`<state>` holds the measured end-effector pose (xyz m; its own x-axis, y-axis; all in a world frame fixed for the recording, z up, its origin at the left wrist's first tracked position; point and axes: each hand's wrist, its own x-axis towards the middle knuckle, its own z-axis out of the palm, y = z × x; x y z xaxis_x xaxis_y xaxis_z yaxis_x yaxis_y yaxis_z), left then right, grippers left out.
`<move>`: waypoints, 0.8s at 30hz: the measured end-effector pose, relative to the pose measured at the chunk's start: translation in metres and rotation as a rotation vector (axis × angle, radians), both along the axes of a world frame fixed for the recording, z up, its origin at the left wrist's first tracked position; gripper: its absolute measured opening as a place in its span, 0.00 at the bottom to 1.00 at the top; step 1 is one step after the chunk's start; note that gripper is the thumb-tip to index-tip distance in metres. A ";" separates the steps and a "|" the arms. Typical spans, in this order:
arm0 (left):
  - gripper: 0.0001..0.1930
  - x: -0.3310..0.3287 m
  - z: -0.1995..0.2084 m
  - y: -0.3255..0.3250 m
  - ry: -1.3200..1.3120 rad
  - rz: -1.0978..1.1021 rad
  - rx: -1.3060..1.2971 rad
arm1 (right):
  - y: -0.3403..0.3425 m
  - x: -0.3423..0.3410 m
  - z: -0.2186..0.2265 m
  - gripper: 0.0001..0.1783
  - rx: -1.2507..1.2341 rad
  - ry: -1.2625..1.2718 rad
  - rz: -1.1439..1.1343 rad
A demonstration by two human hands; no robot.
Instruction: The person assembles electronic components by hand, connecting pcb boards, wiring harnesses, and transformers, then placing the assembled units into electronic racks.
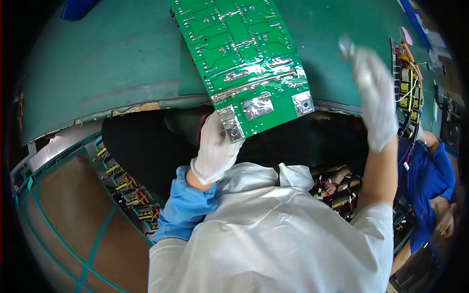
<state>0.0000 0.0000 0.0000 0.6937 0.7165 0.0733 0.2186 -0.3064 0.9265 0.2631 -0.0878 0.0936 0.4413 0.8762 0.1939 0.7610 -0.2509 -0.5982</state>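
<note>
A long green circuit board (251,63) is tilted up over the near edge of the bench, its soldered side facing me. Shiny solder patches cover its near end. My left hand (215,149), in a white glove, is closed on the board's near left corner, with its fingers hidden behind it. My right hand (375,95), also gloved in white, is raised to the right of the board and apart from it. Motion smears its fingers; a small pale, shiny spot shows at their tip, and I cannot make out what it is.
The green bench top (117,63) has a worn, chipped near edge. Wired circuit assemblies (408,80) stand at the right; more assemblies (129,188) line the lower left beside a brown panel (68,210). A co-worker in a blue shirt (430,180) is close on the right.
</note>
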 end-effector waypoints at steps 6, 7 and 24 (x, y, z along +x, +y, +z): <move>0.14 0.012 0.005 0.006 0.056 -0.179 0.362 | -0.061 -0.032 -0.014 0.04 -0.180 0.139 0.056; 0.14 0.012 0.006 0.003 0.052 -0.192 0.363 | -0.058 -0.036 -0.009 0.04 -0.179 0.139 0.043; 0.08 0.006 -0.011 0.003 0.079 -0.061 -0.124 | -0.048 -0.050 -0.017 0.06 -0.189 -0.200 0.169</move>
<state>0.0059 0.0029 -0.0112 0.7367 0.6726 -0.0697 0.2765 -0.2056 0.9388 0.2135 -0.1354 0.0767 0.2564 0.9625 0.0892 0.8993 -0.2037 -0.3871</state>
